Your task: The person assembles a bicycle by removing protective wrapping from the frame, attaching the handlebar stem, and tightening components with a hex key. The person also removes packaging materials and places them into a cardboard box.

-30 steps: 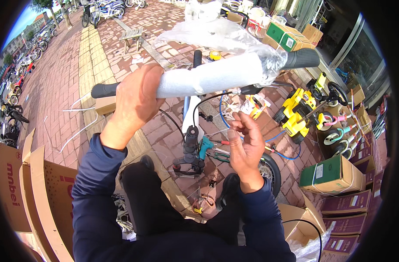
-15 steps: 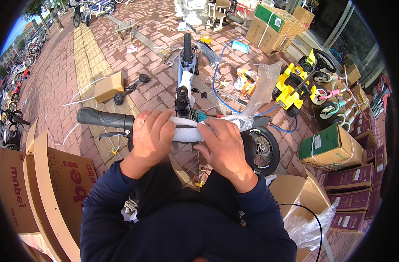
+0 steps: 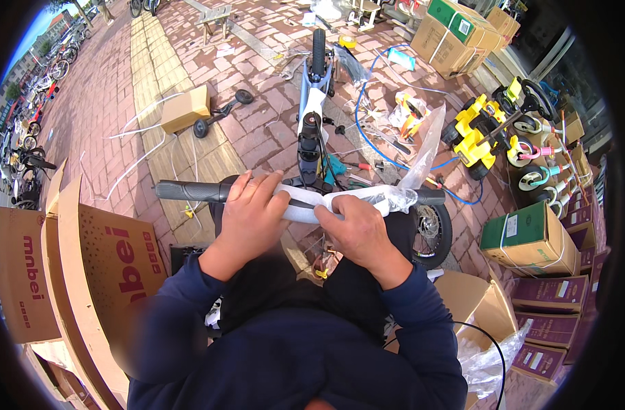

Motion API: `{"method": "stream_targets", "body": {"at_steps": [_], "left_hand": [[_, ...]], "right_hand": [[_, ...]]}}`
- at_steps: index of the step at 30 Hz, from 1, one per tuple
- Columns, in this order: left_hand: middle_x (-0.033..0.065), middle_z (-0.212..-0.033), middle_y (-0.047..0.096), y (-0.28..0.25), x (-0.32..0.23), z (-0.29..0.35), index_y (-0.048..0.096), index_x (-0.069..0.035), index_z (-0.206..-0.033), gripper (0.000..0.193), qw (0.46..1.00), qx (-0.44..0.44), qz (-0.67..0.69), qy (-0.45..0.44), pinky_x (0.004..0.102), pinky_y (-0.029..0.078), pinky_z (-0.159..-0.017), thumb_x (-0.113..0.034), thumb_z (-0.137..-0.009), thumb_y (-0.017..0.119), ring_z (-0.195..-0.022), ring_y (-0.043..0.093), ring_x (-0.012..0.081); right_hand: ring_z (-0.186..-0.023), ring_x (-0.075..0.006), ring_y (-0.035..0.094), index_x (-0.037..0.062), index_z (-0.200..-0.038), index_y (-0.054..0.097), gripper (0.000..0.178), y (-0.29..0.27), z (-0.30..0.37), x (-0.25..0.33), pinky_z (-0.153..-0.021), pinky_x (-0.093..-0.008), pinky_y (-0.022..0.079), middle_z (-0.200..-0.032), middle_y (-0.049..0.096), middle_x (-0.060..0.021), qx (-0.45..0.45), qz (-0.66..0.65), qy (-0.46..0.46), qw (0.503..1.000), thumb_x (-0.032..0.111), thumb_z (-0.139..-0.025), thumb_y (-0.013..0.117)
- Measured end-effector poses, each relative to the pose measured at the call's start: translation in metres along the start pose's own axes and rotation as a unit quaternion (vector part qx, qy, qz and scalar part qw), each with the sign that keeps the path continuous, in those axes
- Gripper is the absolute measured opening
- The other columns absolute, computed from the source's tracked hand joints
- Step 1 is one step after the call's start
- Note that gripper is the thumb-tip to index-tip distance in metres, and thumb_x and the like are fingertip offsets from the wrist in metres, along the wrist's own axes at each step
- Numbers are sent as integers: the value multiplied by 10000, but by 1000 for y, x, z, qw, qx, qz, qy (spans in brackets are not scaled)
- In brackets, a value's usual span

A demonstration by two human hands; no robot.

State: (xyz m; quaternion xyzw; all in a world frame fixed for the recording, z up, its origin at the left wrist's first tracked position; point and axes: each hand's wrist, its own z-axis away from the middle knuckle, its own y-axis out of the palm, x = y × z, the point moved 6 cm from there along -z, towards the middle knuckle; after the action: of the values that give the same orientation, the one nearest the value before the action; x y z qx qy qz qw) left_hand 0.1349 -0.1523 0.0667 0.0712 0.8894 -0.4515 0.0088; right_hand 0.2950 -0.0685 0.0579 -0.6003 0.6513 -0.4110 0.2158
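A handlebar with a black left grip (image 3: 189,190) lies crosswise in front of me, above my lap. White foam wrap (image 3: 300,214) covers its middle, with a dark gap showing along the wrap. My left hand (image 3: 252,217) closes over the bar and wrap beside the left grip. Thumb and fingers of my right hand (image 3: 359,232) pinch the foam to the right of centre. Crumpled clear plastic (image 3: 398,199) hangs on the bar past that hand. Beyond the bar stands a blue-grey bicycle frame (image 3: 308,94), its black tyre (image 3: 318,53) pointing away from me.
A wheel with a disc (image 3: 432,236) is at my right knee. Open cartons (image 3: 107,273) flank me on the left, with another carton (image 3: 463,297) on the right. Yellow ride-on toys (image 3: 473,140), a blue hose (image 3: 359,116) and scattered tools lie on the brick paving.
The scene has shifted right in view. The brake lever under the left grip no longer shows. A dark gap in the foam now appears between my hands, which stay on the bar.
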Motion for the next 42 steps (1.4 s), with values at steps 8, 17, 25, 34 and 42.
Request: {"method": "stream_targets", "body": {"at_steps": [8, 17, 25, 34, 42], "left_hand": [[170, -1376, 631, -6, 18, 2, 656, -136, -1143, 552, 989, 147, -18, 24, 511, 503, -980, -286, -660, 876, -1056, 668, 347], [94, -1087, 699, 0, 56, -12, 606, -90, -965, 128, 983, 152, -47, 87, 390, 563, -693, -136, -853, 648, -763, 707, 280], [59, -1013, 694, 4, 61, -8, 628, -96, -877, 49, 988, 127, -50, 72, 373, 529, -705, -114, -833, 641, -788, 696, 222], [27, -875, 651, 5, 53, -6, 622, -103, -847, 59, 990, 117, -51, 65, 368, 498, -715, -101, -794, 649, -764, 665, 213], [42, -868, 659, 5, 33, 6, 663, -96, -921, 142, 986, 160, -39, 38, 395, 497, -702, -57, -784, 658, -759, 655, 259]], "right_hand": [[-644, -255, 593, 109, -832, 554, 160, 16, 5, -8, -518, -403, 456, -752, 473, -59, 76, -8, -12, 997, 159, -809, 703], [-597, -225, 563, 149, -785, 552, 144, 13, 11, 15, -480, -385, 432, -694, 433, -31, 64, 13, -118, 991, 212, -776, 682], [-766, -320, 687, 107, -886, 616, 84, 19, 44, 20, -627, -462, 538, -792, 603, -77, 390, -138, -90, 906, 147, -838, 671], [-786, -240, 679, 34, -1030, 674, 332, -113, 24, -50, -729, -308, 517, -917, 687, -99, 36, -323, 158, 932, 109, -794, 895], [-885, -411, 690, 41, -1203, 647, 445, -120, 28, -63, -755, -461, 558, -976, 726, -198, -108, 196, 256, 941, 119, -815, 850]]}}
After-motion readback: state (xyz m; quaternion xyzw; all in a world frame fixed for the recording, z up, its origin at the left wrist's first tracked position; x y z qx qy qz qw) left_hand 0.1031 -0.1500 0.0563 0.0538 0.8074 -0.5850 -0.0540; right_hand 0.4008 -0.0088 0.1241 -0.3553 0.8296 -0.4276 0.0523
